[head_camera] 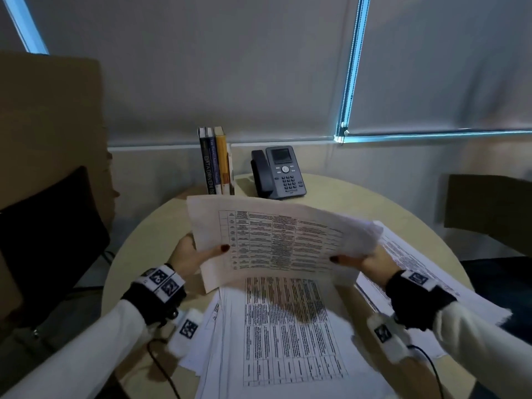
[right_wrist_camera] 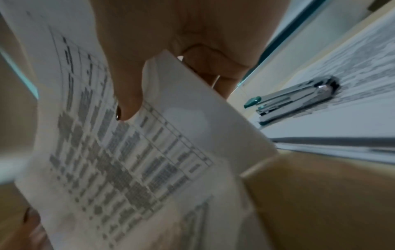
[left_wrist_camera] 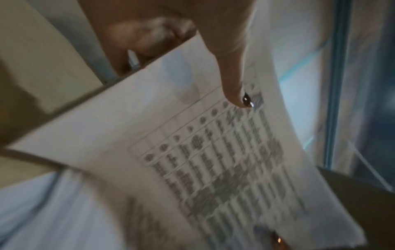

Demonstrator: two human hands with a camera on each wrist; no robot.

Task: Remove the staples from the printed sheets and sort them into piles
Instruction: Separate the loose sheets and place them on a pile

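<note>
Nearest the head cam: flat pile of white printed sheets with table grids (head_camera: 290,335), lying on the round beige table (head_camera: 135,249) at its near edge, between the two forearms. Pile is fanned at its left edge.

Above that pile, off the table: a white printed sheet set with a table grid (head_camera: 276,240), held up in landscape, tilted toward the camera. Right end curls and looks like several layers. Can't see a staple in any view.

Left hand (head_camera: 190,256) pinches the set's left edge, thumb on the printed face, fingers behind. Left wrist cam is blurred but confirms thumb (left_wrist_camera: 233,81) on paper.

Right hand (head_camera: 371,262) pinches the lower right edge the same way; thumb (right_wrist_camera: 128,94) on top, fingers under.

Second spread of printed sheets (head_camera: 408,254) lies on the table to the right, partly under the right wrist. A silver metal stapler-type tool with a green tip (right_wrist_camera: 295,99) lies on it.

Far side of table: three upright books (head_camera: 216,162), black desk phone (head_camera: 279,172) just beside them.
</note>
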